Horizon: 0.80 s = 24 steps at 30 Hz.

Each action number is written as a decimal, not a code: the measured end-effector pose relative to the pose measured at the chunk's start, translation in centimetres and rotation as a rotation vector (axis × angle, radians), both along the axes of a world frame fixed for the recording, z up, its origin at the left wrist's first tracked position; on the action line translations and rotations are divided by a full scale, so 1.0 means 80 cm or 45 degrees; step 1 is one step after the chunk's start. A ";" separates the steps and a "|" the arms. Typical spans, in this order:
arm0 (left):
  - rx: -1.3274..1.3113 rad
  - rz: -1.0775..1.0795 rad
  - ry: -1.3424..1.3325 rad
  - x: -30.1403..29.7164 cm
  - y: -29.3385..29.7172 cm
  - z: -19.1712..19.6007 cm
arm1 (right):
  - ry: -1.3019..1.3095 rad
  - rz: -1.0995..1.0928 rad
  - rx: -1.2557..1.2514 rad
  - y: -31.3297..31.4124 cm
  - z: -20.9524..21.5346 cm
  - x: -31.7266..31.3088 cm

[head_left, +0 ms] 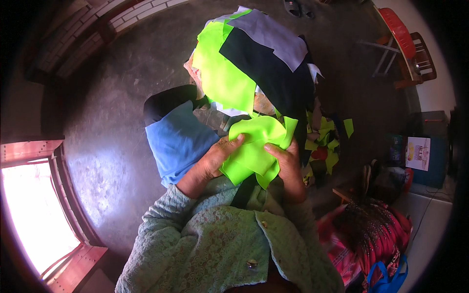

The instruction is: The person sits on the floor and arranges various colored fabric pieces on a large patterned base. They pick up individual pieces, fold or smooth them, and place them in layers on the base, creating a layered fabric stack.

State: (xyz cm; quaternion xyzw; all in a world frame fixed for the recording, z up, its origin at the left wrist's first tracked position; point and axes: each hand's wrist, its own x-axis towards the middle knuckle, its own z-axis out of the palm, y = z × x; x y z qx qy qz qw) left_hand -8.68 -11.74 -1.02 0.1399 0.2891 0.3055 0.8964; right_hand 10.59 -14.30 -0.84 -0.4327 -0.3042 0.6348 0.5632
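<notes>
Below the cloth pile (259, 63), both hands, left (215, 161) and right (288, 163), clamp a neon scrap (254, 146). Right of the pile, a white square label (418, 153) fronts a dark box (435, 146).

Clad in a pale green knitted cardigan (215, 244) with a lacy openwork pattern, ribbed at both long sleeves. Fastened down the front with small round buttons (252, 264), one catching the light. Sleeves ending at the wrists, leaving the left hand (213, 160) and right hand (288, 163) bare.
</notes>
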 end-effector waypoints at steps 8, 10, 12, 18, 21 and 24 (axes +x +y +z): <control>-0.065 0.174 -0.085 -0.010 0.005 0.000 | 0.022 -0.095 0.034 0.002 0.005 0.013; -0.074 0.206 -0.133 -0.011 0.007 -0.002 | 0.053 -0.184 0.015 0.002 0.005 0.015; -0.035 0.257 -0.152 -0.011 0.009 -0.006 | 0.179 -0.154 0.032 -0.001 0.000 0.031; 0.083 0.227 -0.278 -0.021 0.018 0.006 | 0.582 -0.113 0.085 -0.004 -0.010 0.071; 0.173 0.157 -0.200 -0.022 0.018 -0.002 | 0.768 -0.063 0.092 -0.016 -0.023 0.086; 0.244 0.100 -0.110 -0.022 0.018 -0.001 | 0.877 -0.036 0.028 -0.022 -0.058 0.103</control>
